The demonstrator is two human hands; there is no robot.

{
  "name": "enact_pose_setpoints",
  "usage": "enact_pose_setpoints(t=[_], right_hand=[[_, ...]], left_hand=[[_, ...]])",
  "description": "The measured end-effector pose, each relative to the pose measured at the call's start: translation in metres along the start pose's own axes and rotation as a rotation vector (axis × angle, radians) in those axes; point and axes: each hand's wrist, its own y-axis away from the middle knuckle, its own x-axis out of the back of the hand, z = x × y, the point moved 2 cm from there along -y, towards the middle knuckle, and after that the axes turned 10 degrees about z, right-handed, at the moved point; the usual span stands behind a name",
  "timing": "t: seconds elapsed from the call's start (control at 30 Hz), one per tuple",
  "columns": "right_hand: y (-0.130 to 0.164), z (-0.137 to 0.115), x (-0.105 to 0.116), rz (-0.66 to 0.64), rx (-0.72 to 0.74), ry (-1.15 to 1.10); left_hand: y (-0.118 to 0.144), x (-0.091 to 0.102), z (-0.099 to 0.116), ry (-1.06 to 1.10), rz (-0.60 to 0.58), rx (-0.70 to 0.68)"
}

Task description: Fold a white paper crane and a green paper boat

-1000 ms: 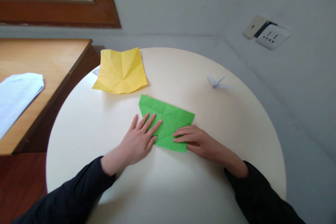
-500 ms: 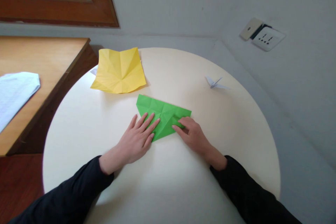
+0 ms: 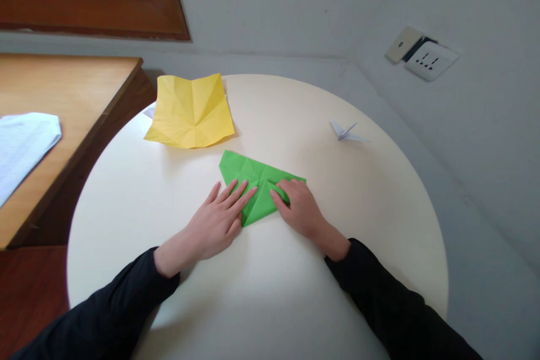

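Observation:
A folded green paper (image 3: 247, 170) lies near the middle of the round cream table (image 3: 379, 225). My left hand (image 3: 217, 219) rests flat with its fingers pressing the paper's left part. My right hand (image 3: 297, 208) lies flat on the paper's right part, holding a folded-in flap down against it. Neither hand grips anything; both press the sheet onto the tabletop. The paper's lower right part is hidden under my right hand.
A creased yellow paper (image 3: 190, 111) lies at the table's far left, over a bit of white paper. A small white paper crane (image 3: 346, 131) sits at the far right. A wooden desk (image 3: 71, 101) with white sheets (image 3: 21, 146) adjoins on the left. A wall socket (image 3: 429, 59) is on the right.
My right hand has folded the green paper's lower right corner up and inward, then moved left over the fold to press it. My left hand has stayed in place.

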Motion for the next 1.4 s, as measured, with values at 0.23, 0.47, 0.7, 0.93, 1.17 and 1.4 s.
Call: enact_pose_setpoints(t=[0.23, 0.47, 0.7, 0.93, 1.17, 1.4], right_hand=[[-0.005, -0.005, -0.002, -0.056, -0.006, 0.117], [-0.007, -0.006, -0.004, -0.086, -0.02, 0.161], [-0.01, -0.01, -0.004, -0.122, -0.028, 0.21], [-0.01, -0.011, -0.004, -0.123, -0.029, 0.234], [-0.011, -0.014, -0.004, -0.14, -0.011, 0.254], [-0.011, -0.014, -0.007, -0.127, -0.008, 0.267]], left_hand=[[-0.001, 0.001, 0.002, -0.002, 0.001, 0.01], [0.001, -0.002, 0.0, -0.033, 0.027, -0.024], [0.001, -0.003, 0.001, -0.057, 0.037, -0.034], [0.001, -0.003, 0.002, -0.059, 0.038, -0.027], [0.001, -0.002, 0.003, -0.068, 0.039, -0.029], [0.001, -0.003, 0.003, -0.072, 0.03, -0.027]])
